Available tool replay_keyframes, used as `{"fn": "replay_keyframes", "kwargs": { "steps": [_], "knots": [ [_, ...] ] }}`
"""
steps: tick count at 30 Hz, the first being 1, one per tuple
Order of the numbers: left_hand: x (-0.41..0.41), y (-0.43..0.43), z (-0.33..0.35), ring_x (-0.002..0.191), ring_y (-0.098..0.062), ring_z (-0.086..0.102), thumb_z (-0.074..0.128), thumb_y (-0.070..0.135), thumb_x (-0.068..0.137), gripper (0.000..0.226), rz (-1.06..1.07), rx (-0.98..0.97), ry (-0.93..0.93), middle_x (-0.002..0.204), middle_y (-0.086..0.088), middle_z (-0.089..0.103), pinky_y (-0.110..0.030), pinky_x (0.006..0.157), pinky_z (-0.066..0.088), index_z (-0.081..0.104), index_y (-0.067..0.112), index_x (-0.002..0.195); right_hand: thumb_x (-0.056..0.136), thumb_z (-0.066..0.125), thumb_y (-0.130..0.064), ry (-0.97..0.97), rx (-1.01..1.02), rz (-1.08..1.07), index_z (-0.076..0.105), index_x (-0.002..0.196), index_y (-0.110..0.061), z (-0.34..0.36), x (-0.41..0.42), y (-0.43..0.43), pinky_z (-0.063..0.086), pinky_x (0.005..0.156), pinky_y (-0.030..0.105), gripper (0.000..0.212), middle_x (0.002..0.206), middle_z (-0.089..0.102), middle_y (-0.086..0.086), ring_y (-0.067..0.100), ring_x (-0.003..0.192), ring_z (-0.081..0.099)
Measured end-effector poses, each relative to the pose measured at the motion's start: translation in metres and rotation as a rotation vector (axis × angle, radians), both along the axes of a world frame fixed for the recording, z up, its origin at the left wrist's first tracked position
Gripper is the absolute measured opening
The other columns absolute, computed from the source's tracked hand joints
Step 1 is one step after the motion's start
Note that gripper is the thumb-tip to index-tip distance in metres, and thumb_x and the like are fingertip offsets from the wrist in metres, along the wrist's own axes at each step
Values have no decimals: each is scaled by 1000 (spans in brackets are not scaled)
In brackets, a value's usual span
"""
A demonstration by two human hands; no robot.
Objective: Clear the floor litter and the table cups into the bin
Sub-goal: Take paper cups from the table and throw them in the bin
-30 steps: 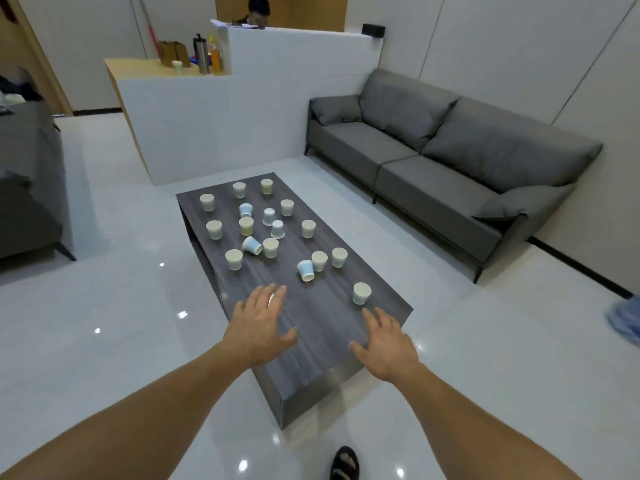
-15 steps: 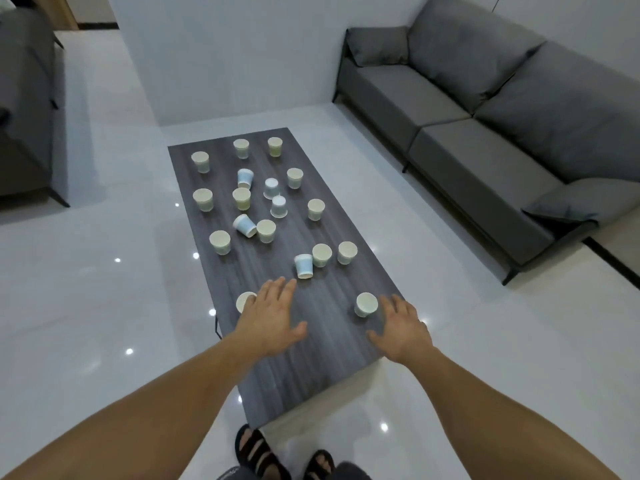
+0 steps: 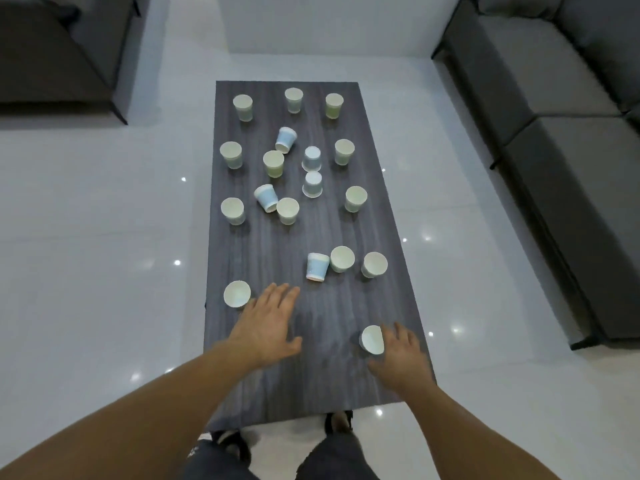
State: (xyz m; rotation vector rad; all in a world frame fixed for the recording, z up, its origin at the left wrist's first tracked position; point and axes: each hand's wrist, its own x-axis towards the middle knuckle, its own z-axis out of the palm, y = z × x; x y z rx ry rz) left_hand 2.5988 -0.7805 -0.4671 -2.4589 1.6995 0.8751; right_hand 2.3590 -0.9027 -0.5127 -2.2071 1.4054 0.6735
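Several paper cups stand or lie scattered on a dark wooden coffee table (image 3: 263, 386). Most are pale green and upright; a few blue ones lie tipped or upside down. My left hand (image 3: 268, 323) hovers over the near part of the table with fingers spread, just right of a pale cup (image 3: 237, 294) by the left edge. My right hand (image 3: 401, 355) is open beside another pale cup (image 3: 372, 339), fingers at its right side; whether they touch it is unclear. A tipped blue cup (image 3: 317, 267) lies a little beyond my left hand. No bin is in view.
A grey sofa (image 3: 561, 140) runs along the right, with a strip of white tiled floor (image 3: 104, 254) between it and the table. A dark armchair (image 3: 59, 57) stands at the far left. A white counter wall (image 3: 329, 22) is behind the table. My feet are at the table's near edge.
I have stepped up to the table's near end and my view has tilted down. Both hands have moved forward over the table, the right one up beside the near cup.
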Motion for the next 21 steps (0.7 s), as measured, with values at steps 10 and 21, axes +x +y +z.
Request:
{"fn": "replay_keyframes", "kwargs": {
  "steps": [10, 21],
  "knots": [
    [-55, -50, -125, 147, -21, 0, 57, 54, 79, 98, 66, 192, 89, 159, -2, 5, -44, 119, 12, -1, 22, 152, 86, 69, -37, 39, 176, 227, 7, 153, -31, -138, -10, -49, 44, 103, 45, 91, 160, 8, 4, 33, 142, 23],
    [-65, -79, -148, 140, -19, 24, 71, 44, 74, 99, 175, 44, 270, 152, -1, 26, -38, 114, 26, 13, 22, 151, 76, 78, -39, -602, 546, -122, 28, 151, -28, -118, 53, -74, 34, 100, 22, 91, 147, 41, -3, 11, 131, 43]
  ]
}}
